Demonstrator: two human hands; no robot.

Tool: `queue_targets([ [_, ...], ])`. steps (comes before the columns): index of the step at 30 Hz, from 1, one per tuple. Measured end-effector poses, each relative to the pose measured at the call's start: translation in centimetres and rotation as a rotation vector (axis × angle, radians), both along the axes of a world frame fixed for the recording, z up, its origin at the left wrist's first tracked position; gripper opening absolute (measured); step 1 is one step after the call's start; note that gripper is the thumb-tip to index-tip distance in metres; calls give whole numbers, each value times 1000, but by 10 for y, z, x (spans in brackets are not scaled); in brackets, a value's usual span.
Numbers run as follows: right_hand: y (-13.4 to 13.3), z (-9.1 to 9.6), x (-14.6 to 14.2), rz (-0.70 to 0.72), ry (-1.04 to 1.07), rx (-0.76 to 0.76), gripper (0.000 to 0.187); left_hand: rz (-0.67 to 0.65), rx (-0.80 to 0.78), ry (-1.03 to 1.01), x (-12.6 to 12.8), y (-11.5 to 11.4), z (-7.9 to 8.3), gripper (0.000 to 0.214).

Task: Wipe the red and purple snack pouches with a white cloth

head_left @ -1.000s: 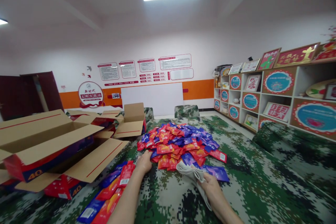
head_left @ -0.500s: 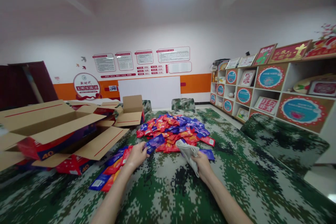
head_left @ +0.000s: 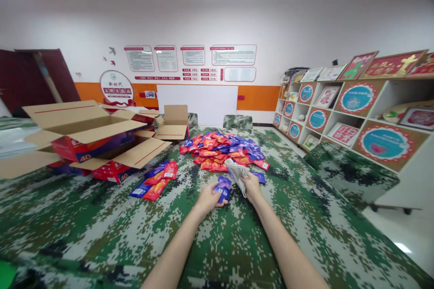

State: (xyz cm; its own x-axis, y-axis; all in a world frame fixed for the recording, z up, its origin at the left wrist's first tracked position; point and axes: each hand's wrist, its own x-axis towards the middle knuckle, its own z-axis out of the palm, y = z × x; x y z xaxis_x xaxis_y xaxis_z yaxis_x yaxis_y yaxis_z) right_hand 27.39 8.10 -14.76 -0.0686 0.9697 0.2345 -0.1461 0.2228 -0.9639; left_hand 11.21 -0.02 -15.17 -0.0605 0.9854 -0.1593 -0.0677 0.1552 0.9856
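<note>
Below centre a blue packet (head_left: 224,188) is hiding part of my left hand (head_left: 207,198), the bottom edge is cutting off my forearms (head_left: 176,246), and upper-left notices (head_left: 139,58) are showing unreadably small print.

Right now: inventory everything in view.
Table: 1, camouflage, centre
Held packet: 1, blue, centre
Cloth: 1, greyish, right of held packet
Packet pile: many, red-blue, mid-table
Side packets: several, red-blue, left of pile
Cartons: several, brown and red-blue, table's left
Chairs: 3 seen, camouflage, far side, right
Shelf unit: 1, white, right
Frames: several, red/white, atop shelf
Panel: 1, white, far wall
Wall signs: several, white-red, far wall
Door: 1, dark red, far left
Left hand: 1, bare, holding packet
Right hand: 1, bare, holding cloth
</note>
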Motion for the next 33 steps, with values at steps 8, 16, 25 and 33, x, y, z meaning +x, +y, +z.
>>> queue_targets([
  [8,0,6,-6,25,-179,116,40,-217,190,900,-25,-21,17,39],
  [16,-41,19,-17,237,-753,643,42,-351,648,1156,-14,-39,11,50],
  [25,-29,-6,-22,276,-877,725,41,-370,566,1118,-19,-34,-7,46],
  [33,18,-7,-39,240,-883,601,38,-398,574,1111,-21,-31,-7,53],
])
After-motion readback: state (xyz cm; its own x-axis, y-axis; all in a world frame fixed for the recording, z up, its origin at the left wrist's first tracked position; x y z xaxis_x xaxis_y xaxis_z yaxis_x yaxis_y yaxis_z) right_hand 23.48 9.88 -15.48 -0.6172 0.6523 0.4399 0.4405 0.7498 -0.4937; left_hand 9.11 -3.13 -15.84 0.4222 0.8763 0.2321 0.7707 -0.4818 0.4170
